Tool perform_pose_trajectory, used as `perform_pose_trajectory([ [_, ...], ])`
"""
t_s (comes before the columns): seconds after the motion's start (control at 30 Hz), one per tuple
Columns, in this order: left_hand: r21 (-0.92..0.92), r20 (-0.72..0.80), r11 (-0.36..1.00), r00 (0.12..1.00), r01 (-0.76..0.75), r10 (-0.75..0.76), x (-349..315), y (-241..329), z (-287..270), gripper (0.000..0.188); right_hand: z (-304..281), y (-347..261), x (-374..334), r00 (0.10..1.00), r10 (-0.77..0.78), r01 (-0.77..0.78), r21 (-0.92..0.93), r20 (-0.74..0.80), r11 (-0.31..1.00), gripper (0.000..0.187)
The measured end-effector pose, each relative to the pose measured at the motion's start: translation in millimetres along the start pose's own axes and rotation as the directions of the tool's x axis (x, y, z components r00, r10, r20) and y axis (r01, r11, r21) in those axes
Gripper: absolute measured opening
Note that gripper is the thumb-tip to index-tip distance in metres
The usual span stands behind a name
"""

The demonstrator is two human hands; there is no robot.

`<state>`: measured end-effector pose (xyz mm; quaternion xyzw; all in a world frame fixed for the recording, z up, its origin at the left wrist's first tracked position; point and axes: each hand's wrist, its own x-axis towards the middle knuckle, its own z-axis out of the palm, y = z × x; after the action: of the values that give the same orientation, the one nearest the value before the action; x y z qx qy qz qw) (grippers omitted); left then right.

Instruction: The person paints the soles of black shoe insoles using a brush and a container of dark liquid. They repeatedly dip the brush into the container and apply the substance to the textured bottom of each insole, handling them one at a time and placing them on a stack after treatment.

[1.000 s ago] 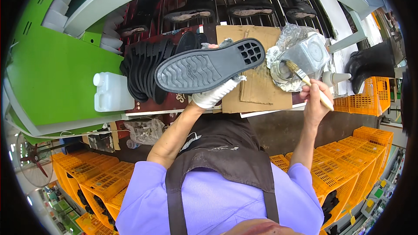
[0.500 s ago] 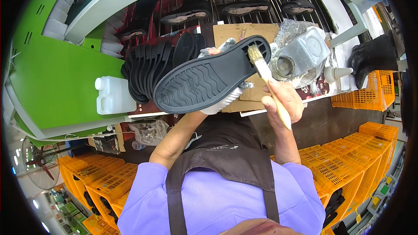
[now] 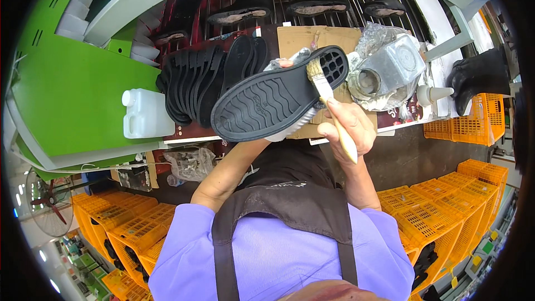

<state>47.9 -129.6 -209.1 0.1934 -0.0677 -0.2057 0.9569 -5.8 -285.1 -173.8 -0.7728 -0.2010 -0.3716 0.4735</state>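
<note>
A black shoe sole (image 3: 266, 105) is held up over the bench, its ridged tread facing me. Beneath it, my left hand (image 3: 298, 124) in a whitish glove grips the sole; most of that hand is hidden, with fingertips showing at the far edge. My bare right hand (image 3: 356, 126) is closed round the pale wooden handle of a flat paintbrush (image 3: 321, 85). The bristles rest at the near side of the heel, beside its grid of open cells.
More black soles (image 3: 192, 83) stand in a row at the left, near a white plastic jug (image 3: 146, 114). A clear plastic container (image 3: 390, 66) lies on plastic wrap at the right, beside a squeeze bottle (image 3: 433, 95). Black boots (image 3: 320, 4) line the rack behind. Orange crates (image 3: 440, 206) are stacked either side.
The brush has moved left and slightly down, from inside the heel's cells to the heel's inner border. The sole has shifted a little to the right.
</note>
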Motion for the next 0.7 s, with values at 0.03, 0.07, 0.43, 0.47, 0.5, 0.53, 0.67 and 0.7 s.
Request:
perform_pose_trajectory([
  [0.03, 0.092, 0.003, 0.995, 0.999, -0.036, 0.036, -0.4, -1.3, -5.0, 0.04, 1.8, -0.5, -1.1, 1.0, -0.005, 0.005, 0.007, 0.001, 1.0, 0.046],
  [0.07, 0.183, 0.009, 0.98, 0.997, -0.072, 0.071, -0.1, -3.0, -11.5, 0.036, 4.1, -0.4, -2.9, 1.0, -0.01, 0.01, 0.014, 0.001, 1.0, 0.046],
  [0.43, 0.282, 0.027, 0.953, 0.994, -0.114, 0.11, -0.4, -4.7, -35.1, 0.047, 23.9, -10.5, -8.5, 1.0, -0.018, 0.016, 0.069, 0.023, 0.997, 0.047],
  [0.47, 0.206, 0.048, 0.973, 0.994, -0.107, 0.099, -0.4, -6.3, -37.2, 0.047, 25.5, -11.8, -9.0, 1.0, -0.012, 0.01, 0.076, 0.025, 0.997, 0.047],
  [0.5, 0.135, 0.057, 0.987, 0.995, -0.085, 0.078, -1.3, -4.7, -34.4, 0.047, 26.9, -13.1, -9.6, 1.0, -0.006, 0.004, 0.083, 0.027, 0.997, 0.047],
  [0.53, 0.063, 0.066, 0.996, 0.996, -0.061, 0.057, -2.0, -3.1, -31.0, 0.046, 28.0, -14.3, -10.1, 0.999, -0.003, 0.0, 0.082, 0.032, 0.997, 0.047],
  [0.67, 0.147, 0.121, 0.985, 0.99, -0.092, 0.075, -4.3, -3.3, -28.3, 0.043, 32.0, -17.3, -11.1, 0.999, -0.007, 0.003, 0.107, 0.041, 0.994, 0.045],
  [0.7, 0.252, 0.152, 0.956, 0.982, -0.15, 0.114, -3.7, -6.5, -32.4, 0.042, 33.2, -18.3, -10.3, 0.999, -0.013, 0.008, 0.122, 0.042, 0.993, 0.045],
])
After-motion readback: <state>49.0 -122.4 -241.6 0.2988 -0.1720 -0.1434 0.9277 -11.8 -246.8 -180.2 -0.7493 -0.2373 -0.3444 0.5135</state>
